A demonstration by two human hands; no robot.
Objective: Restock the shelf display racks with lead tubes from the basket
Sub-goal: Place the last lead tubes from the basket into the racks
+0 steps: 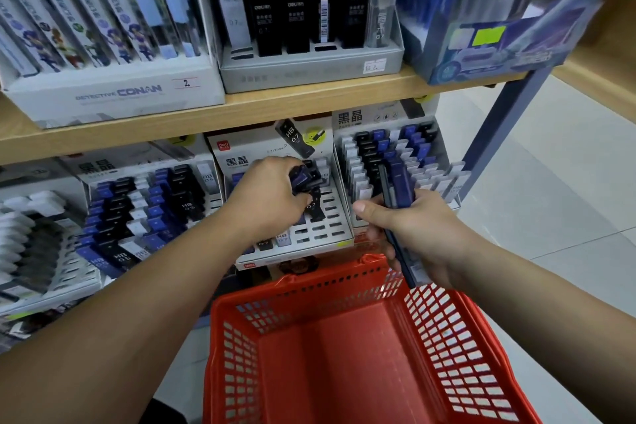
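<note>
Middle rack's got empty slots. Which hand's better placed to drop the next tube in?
Left. The left hand is right over the middle rack's open slots, gripping a bundle of tubes. The right hand also grips tubes but sits off by the right rack.

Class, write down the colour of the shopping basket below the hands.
The basket is red, with perforated walls; seen best in the head view.

Lead tubes (303, 176) in left hand (272, 198)

The basket (447, 354) runs off the bottom edge; the left hand (268, 196) covers most of its lead tubes (303, 174); far-left rack (34, 244) blurred.
</note>
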